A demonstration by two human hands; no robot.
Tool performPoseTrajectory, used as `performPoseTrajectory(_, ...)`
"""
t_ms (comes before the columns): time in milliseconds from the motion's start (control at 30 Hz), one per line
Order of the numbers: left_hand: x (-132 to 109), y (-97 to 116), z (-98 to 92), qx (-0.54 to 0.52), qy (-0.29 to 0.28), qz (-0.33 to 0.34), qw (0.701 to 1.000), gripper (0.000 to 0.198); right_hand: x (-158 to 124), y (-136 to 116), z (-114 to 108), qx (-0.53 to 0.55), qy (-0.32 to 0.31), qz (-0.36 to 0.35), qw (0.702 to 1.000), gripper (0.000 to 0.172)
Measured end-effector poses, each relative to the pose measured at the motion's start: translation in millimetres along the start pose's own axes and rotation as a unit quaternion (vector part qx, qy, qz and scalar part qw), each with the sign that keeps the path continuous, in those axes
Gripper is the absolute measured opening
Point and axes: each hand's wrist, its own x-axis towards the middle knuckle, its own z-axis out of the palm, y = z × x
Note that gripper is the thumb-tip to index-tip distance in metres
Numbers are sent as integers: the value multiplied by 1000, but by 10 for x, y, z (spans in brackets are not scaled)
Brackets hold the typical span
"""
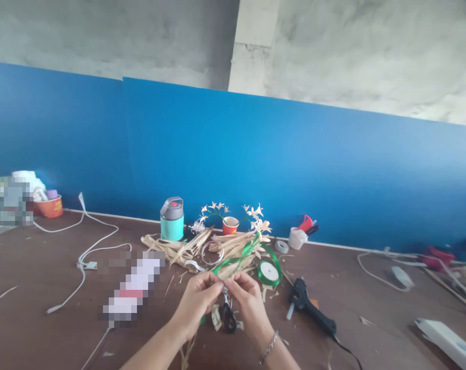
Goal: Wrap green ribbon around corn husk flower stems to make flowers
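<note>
My left hand is closed in a pinch, its fingertips meeting those of my right hand, closed the same way. A green ribbon runs down to my left fingers, and a bit of green shows below that hand. What my right fingertips pinch is too small to make out. Below and between the hands lie black-handled scissors. Just beyond are a green ribbon spool, a stem of pale artificial flowers, dry straw-coloured husks and a silvery ring.
A black glue gun with its cord lies to the right. A turquoise flask, an orange paper cup and a white cup stand near the blue partition. White cables cross the left side of the brown table.
</note>
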Motion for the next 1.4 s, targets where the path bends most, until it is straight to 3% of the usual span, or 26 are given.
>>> performPoseTrajectory(367, -33, 9, -20, -30, -38, -68, 996, 26, -29, -27, 6, 22, -26, 21, 999, 26)
performPoseTrajectory(567, -44, 11, 31, 1, -16, -28, 999, 25, -3, -10, 2, -34, 24, -9, 999, 36)
performPoseTrajectory(733, -39, -45, 48, 125, 41, 29, 991, 29, 25, -1, 10, -57, 45, -26, 997, 40)
performPoseTrajectory(933, -10, -92, 22, 145, 45, 27, 988, 26, 47, 33, -31, -81, 71, -45, 993, 42)
performPoseTrajectory(1400, -18, -33, -22, 100, -47, -28, 993, 41, 91, 74, -147, -116, 4, -51, 992, 38)
